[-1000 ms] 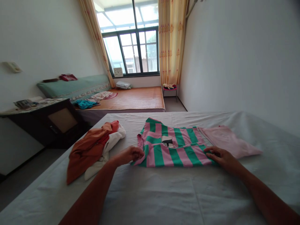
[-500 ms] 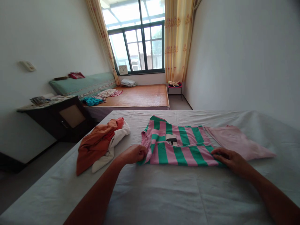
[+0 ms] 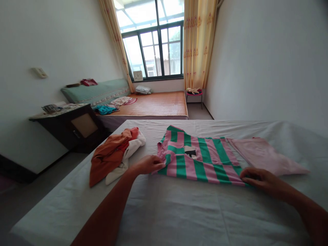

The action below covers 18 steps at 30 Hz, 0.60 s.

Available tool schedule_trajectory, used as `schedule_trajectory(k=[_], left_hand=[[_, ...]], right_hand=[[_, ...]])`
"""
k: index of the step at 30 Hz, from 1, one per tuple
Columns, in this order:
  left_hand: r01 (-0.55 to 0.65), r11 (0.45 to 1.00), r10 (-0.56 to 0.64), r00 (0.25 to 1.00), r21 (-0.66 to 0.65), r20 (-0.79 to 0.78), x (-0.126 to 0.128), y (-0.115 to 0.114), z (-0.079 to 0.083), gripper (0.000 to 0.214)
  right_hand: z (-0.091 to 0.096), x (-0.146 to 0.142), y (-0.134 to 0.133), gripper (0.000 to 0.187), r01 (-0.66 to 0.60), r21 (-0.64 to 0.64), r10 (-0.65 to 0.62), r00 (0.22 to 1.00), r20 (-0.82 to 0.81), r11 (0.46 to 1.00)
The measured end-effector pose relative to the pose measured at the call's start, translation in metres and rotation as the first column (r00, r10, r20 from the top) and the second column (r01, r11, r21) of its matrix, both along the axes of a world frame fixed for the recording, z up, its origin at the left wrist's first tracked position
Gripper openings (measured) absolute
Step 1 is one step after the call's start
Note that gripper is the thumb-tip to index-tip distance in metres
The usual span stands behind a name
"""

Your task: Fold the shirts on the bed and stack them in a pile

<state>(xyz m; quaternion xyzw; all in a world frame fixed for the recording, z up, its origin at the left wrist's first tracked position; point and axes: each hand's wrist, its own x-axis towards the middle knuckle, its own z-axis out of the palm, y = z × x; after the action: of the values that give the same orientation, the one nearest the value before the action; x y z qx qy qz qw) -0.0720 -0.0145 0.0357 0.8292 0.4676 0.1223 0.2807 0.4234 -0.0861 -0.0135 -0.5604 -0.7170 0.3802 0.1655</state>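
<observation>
A pink and green striped shirt [image 3: 202, 157] lies partly folded on the white sheet [image 3: 179, 212], a dark and white print showing near its middle. My left hand [image 3: 150, 164] is closed on the shirt's left edge, by the pink sleeve. At the near right corner, my right hand [image 3: 261, 179] pinches the shirt's hem with fingers curled. Just beyond that corner a pale pink folded garment [image 3: 266, 155] lies flat, touching the shirt's right end. Left of my left hand is a loose heap of an orange garment [image 3: 109, 155] and a white garment [image 3: 125, 162].
Beyond the sheet's far edge stands a bed with a brown mat [image 3: 159, 104], holding a turquoise cloth [image 3: 106, 109]. A dark cabinet [image 3: 69, 126] is at the left. A small pink stool [image 3: 194, 94] stands by the curtain. A wall [image 3: 269, 61] runs along the right.
The shirt's lower edge has been drawn to the right and slightly nearer by my right hand. My left hand stays at the left edge. The view has shifted a little left.
</observation>
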Motion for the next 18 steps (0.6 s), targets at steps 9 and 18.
schedule_trajectory(k=[9,18], left_hand=[[0.068,0.953,0.059,0.913,-0.294,0.403,0.005,-0.001,0.004,0.039],[0.236,0.864,-0.085,0.939,-0.445,0.333,-0.027,0.008,-0.002,0.057]], right_hand=[[0.007,-0.002,-0.002,0.035,0.003,0.037,-0.003,1.0,-0.014,0.999],[0.005,0.004,-0.006,0.032,-0.018,-0.045,0.016,0.999,-0.041,0.999]])
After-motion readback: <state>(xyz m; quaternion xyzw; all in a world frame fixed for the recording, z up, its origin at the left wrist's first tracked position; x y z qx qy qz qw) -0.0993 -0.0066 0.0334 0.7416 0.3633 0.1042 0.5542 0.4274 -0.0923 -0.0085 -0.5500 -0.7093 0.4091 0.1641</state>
